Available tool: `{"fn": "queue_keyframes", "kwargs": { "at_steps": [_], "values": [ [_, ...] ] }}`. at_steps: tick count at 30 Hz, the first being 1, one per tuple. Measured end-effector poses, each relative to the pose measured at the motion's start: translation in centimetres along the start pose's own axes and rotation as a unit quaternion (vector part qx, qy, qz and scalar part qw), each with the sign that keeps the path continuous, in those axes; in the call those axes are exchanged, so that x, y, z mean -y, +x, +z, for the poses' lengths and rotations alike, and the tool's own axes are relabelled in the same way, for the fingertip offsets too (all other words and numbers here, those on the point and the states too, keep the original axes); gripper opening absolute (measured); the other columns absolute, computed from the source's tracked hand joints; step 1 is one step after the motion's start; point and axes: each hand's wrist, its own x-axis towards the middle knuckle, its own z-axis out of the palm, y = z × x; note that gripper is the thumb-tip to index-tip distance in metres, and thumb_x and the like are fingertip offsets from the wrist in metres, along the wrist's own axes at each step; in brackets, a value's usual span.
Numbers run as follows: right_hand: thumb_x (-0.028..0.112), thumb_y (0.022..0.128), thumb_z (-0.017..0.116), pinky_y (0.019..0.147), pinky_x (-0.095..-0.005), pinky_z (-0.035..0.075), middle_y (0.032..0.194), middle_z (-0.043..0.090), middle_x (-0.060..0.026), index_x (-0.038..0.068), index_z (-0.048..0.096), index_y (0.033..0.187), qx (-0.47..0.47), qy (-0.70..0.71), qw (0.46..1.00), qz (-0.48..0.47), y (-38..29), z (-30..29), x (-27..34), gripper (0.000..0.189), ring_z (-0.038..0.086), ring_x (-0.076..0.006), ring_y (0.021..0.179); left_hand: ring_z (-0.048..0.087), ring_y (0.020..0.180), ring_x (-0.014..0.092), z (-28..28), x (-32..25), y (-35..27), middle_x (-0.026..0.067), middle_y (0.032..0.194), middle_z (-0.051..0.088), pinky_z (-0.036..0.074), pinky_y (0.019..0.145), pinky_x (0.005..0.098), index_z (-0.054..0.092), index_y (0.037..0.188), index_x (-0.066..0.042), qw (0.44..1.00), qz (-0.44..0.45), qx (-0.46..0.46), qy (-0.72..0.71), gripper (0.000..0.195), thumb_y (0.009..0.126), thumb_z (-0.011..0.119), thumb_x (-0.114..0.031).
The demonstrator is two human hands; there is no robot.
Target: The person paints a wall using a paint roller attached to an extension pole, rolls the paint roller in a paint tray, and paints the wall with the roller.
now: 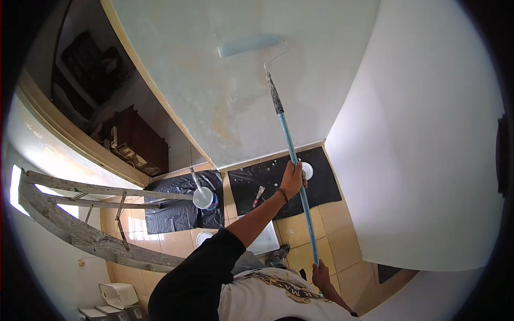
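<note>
A paint roller (249, 45) with a pale bluish cover lies against the upper part of the wall (192, 100). Its wire frame runs into a paint-crusted grip (275, 94) at the tip of a long blue extension pole (307, 216). Partway up the pole, my left hand (292, 178) is wrapped around it. Lower down, close to my body, my right hand (321, 275) grips the same pole near its bottom end. The wall looks patchy, with beige areas showing amid the pale coating.
A paint-spattered stepladder (80, 220) stands at left. Black plastic sheets (172, 214) cover floor tiles along the wall and hold a paint bucket (205, 199), a scraper (259, 196) and a white lid (308, 170). A white tray (267, 238) sits by my feet. Beyond the doorway stands a wooden cabinet (136, 138).
</note>
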Motion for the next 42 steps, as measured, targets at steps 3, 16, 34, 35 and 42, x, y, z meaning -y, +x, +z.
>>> {"fn": "queue_keyframes", "kwargs": {
  "at_steps": [3,16,34,35,42],
  "values": [
    [0.025,0.091,0.047,0.049,-0.0432,0.039,0.057,0.050,-0.0223,-0.001,0.048,0.086,0.021,-0.011,0.999,0.043,-1.3,0.0,-0.9,0.026,0.055,-0.0420,0.056,0.047,0.042,0.013,-0.8,2.7,-0.4,0.0020,0.060,0.040,0.045,0.040,0.0294,0.033,0.092,-0.008,0.998,-0.045,-0.032,0.024,0.019,0.098,0.037,-0.026],
    [0.026,0.090,0.049,0.055,-0.0474,0.043,0.064,0.056,-0.0240,0.000,0.052,0.089,0.072,-0.084,0.980,0.163,-3.3,-0.1,-4.3,0.026,0.058,-0.0431,0.064,0.048,0.042,0.018,-4.3,14.1,0.0,0.0051,0.060,0.041,0.046,0.041,0.0356,0.030,0.091,-0.008,0.976,-0.200,-0.085,-0.020,0.025,0.097,0.037,-0.030],
    [0.032,0.090,0.049,0.054,-0.0477,0.044,0.062,0.057,-0.0219,0.001,0.053,0.084,0.098,-0.132,0.953,0.256,5.6,3.2,-7.7,0.032,0.059,-0.0421,0.062,0.050,0.047,0.023,-14.2,34.2,8.0,0.0067,0.063,0.044,0.047,0.045,0.0430,0.033,0.093,-0.012,0.902,-0.389,-0.185,-0.021,0.019,0.093,0.043,-0.028],
    [0.033,0.090,0.048,0.054,-0.0480,0.044,0.062,0.057,-0.0218,0.001,0.054,0.083,0.094,-0.140,0.950,0.262,6.3,3.7,-8.0,0.033,0.058,-0.0422,0.061,0.050,0.047,0.023,-14.9,35.4,8.4,0.0066,0.063,0.043,0.047,0.045,0.0433,0.034,0.093,-0.011,0.893,-0.408,-0.191,-0.022,0.018,0.092,0.043,-0.027],
    [0.036,0.091,0.048,0.055,-0.0492,0.045,0.063,0.059,-0.0203,0.003,0.055,0.082,0.088,-0.185,0.941,0.271,11.6,6.7,-9.8,0.035,0.059,-0.0412,0.060,0.050,0.048,0.025,-18.7,41.0,12.2,0.0084,0.062,0.043,0.047,0.046,0.0436,0.039,0.083,-0.004,0.867,-0.451,-0.212,-0.026,0.022,0.091,0.043,-0.024]
  ]
}}
